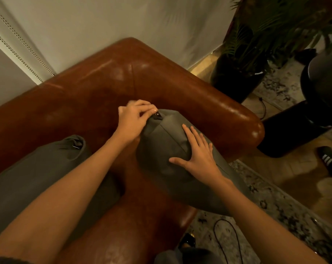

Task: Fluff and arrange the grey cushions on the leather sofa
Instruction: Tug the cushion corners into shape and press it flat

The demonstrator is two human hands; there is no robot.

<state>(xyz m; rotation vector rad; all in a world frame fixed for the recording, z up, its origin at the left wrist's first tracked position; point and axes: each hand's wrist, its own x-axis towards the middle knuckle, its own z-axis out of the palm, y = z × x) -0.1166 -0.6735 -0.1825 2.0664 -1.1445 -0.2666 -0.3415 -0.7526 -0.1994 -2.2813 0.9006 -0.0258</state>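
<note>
A grey cushion (167, 149) stands on the brown leather sofa (96, 88), leaning near the sofa's right armrest. My left hand (134, 119) pinches the cushion's top corner, fingers closed at its dark zip pull. My right hand (197, 155) lies flat on the cushion's side with fingers spread. A second grey cushion (37, 172) lies on the seat to the left, partly under my left forearm.
A potted palm (241, 60) stands right of the armrest. A dark round stool or table (317, 103) sits further right. A patterned rug (275, 202) with a black cable (228, 231) lies by the sofa front. A dark shoe (330, 161) is at the right edge.
</note>
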